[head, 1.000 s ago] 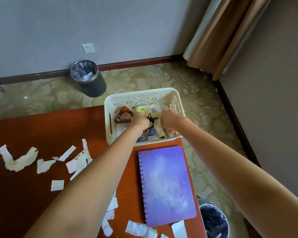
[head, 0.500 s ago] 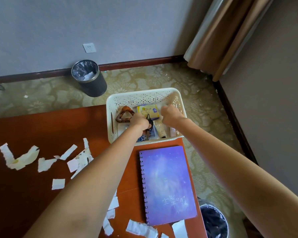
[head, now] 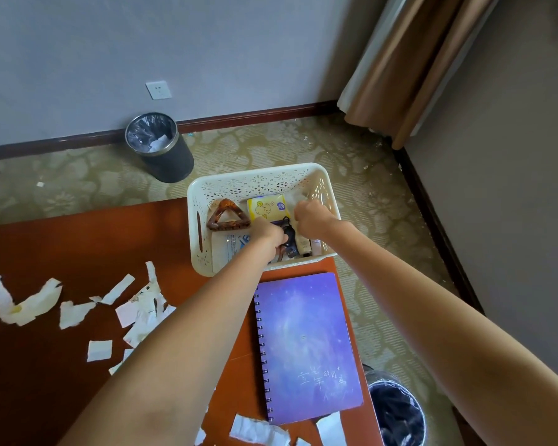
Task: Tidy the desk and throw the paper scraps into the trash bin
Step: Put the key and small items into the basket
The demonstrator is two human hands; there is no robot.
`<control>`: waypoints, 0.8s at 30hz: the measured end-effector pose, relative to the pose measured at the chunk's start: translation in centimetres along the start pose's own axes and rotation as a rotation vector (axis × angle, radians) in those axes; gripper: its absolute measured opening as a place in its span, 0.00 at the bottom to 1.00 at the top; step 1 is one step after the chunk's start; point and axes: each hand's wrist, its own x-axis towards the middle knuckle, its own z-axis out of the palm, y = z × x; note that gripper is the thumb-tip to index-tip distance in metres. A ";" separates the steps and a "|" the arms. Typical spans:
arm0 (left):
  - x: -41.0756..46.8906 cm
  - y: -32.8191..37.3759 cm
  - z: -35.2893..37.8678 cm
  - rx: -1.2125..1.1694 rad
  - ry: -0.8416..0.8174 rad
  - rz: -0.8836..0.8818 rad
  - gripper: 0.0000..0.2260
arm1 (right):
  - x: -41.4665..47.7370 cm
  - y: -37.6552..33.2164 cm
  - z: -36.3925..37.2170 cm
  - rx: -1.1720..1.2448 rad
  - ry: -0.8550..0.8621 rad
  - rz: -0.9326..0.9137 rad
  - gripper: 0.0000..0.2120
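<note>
**Paper scraps strewn across the surface as both hands reach into a basket**

A red-brown wooden surface (head: 78, 239) stands in a carpeted room corner, with grey walls and a tan curtain (head: 409, 66) behind it. Torn white paper scraps (head: 29, 304) lie scattered over its left half and along its near edge, none of them in a hand. A dark trash bin (head: 171, 165) with a liner stands on the carpet against the far wall, well apart from the surface, with some pale paper inside. A second bin (head: 379, 376) stands on the floor just beside the near right corner.

A cream lattice basket (head: 258, 175) sits at the far right corner of the surface, and both bare arms reach into it. The left grip (head: 268, 235) is curled round a small black item (head: 289, 235) in the middle of the basket. The right grip (head: 311, 217) is clenched into a fist just beside it, above a pale tube (head: 303, 244); whether it holds anything cannot be told. A brown hair claw (head: 227, 215) lies at the basket's left and a yellow packet (head: 268, 207) towards its back. A purple spiral notebook (head: 306, 342) lies flat just in front of the basket, between the two arms.
</note>
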 end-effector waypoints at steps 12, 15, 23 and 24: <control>-0.8 -0.5 -0.3 0.445 0.150 0.198 0.16 | 0.4 0.2 0.6 -0.065 0.018 -0.014 0.16; -0.5 -0.4 -0.4 0.328 0.126 0.160 0.12 | 1.0 0.3 1.1 -0.068 0.031 -0.027 0.15; -0.5 -0.2 -0.4 0.049 0.031 0.086 0.13 | 1.5 0.5 1.4 -0.057 0.028 -0.030 0.15; -0.5 -0.1 -0.4 0.022 0.013 0.075 0.14 | 1.5 0.5 1.4 -0.058 0.035 -0.031 0.15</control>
